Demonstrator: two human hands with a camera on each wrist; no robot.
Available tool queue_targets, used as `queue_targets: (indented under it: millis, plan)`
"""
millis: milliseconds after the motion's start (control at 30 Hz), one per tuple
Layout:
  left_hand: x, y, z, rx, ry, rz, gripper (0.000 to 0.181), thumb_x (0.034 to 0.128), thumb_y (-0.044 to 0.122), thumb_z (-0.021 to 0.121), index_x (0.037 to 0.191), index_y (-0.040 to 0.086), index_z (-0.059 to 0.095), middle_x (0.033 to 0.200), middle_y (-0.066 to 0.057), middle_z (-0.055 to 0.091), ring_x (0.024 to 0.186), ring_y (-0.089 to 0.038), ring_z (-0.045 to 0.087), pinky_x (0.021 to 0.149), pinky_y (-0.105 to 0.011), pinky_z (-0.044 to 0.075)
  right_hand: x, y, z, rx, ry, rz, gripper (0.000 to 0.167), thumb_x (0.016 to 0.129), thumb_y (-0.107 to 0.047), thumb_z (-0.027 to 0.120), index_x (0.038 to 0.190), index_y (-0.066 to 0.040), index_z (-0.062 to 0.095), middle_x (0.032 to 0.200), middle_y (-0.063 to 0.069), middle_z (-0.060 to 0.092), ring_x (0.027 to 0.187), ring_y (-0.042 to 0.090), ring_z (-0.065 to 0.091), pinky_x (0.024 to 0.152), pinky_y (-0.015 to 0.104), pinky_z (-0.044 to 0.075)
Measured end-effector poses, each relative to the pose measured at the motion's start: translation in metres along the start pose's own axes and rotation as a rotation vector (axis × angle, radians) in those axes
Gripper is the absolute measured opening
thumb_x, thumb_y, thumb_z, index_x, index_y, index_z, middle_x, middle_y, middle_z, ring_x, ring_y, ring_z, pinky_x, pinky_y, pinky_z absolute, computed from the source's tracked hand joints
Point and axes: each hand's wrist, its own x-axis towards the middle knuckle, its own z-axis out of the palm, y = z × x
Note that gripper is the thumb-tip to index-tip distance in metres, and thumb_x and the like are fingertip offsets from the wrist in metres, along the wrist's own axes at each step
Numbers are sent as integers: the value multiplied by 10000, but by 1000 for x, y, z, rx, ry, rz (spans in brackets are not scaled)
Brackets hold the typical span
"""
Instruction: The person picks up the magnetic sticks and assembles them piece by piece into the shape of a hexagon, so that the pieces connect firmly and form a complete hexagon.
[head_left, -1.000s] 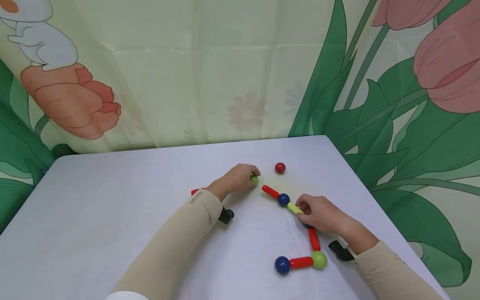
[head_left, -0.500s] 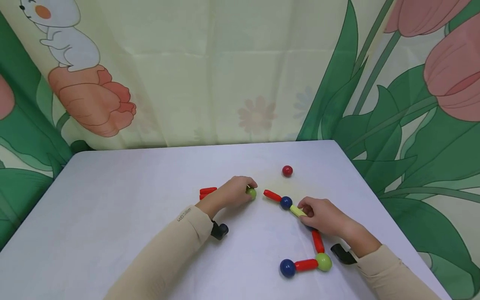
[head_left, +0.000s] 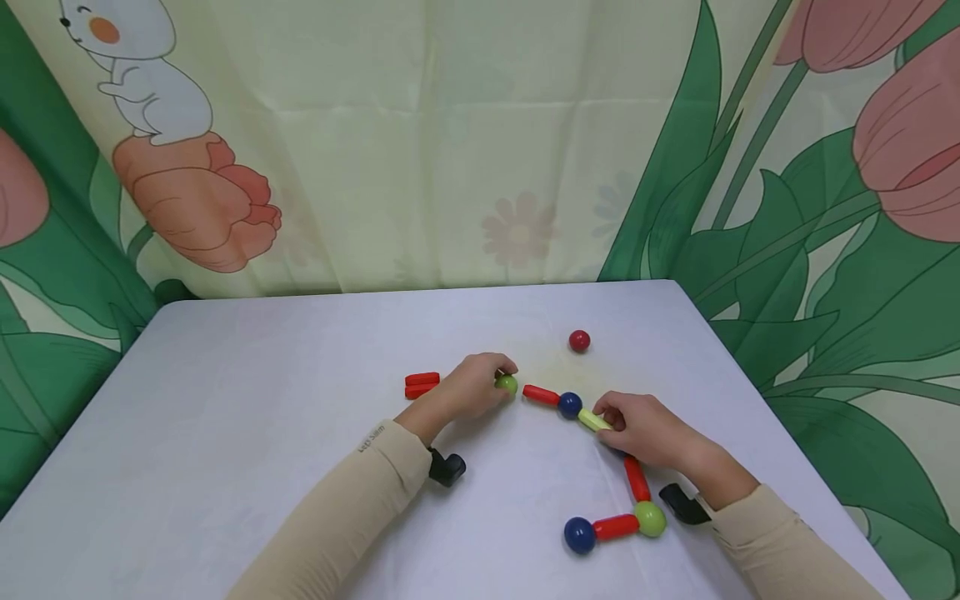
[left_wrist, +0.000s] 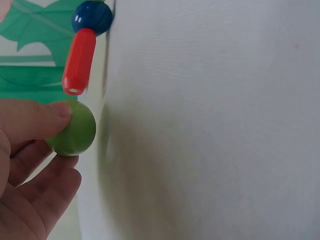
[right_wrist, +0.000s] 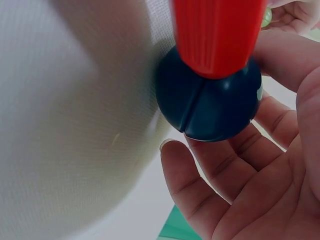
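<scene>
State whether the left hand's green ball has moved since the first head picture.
Yes: the green ball moved left and nearer the camera, away from the loose red ball.

head camera from above, facing forward and down over the worktop (head_left: 262, 375), left wrist camera close, sideways toward the green ball (left_wrist: 74, 132), shared with head view, right wrist camera closest, at a blue ball (right_wrist: 210, 107)
</scene>
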Motion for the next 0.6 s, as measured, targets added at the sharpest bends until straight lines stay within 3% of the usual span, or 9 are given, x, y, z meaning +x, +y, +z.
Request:
queue_targets:
  millis: [600]
  plan:
    - [2, 2, 3, 3, 5, 1, 364, 945, 96, 684, 1304, 67, 623, 1195, -40, 621, 1067, -196, 553, 916, -294, 505, 2, -2, 2, -16, -8, 9, 266, 911, -111, 719, 1165, -59, 661, 879, -3, 573, 826, 180, 532, 734, 305, 530]
